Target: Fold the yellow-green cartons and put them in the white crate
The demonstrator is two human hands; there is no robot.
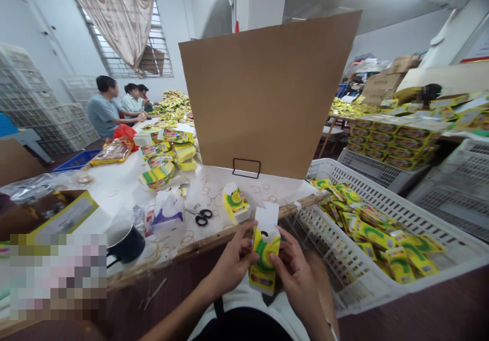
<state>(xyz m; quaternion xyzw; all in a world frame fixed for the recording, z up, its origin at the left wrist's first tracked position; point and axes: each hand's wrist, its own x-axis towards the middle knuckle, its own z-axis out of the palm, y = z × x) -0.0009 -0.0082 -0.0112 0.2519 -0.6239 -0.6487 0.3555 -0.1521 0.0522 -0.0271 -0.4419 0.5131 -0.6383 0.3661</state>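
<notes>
Between both hands, over my lap, is a small yellow and green carton (263,259), its white top flap standing up. My left hand (241,249) grips its left side, thumb on the printed front. My right hand (291,260) closes on the right side, thumb also pressed on the front. What lies inside the carton cannot be made out. Just beyond my hands, a stack of flat yellow cartons (236,203) rests on the white table (217,180). Black-handled scissors (202,217) lie to its left, among scattered rubber bands (187,238).
At right stands a white plastic crate (382,198) holding many yellow cartons. A large cardboard sheet (263,101) stands upright ahead. A dark mug (128,244), a tissue pack (168,213) and carton bundles (158,165) occupy the table's left. People (105,109) sit farther back.
</notes>
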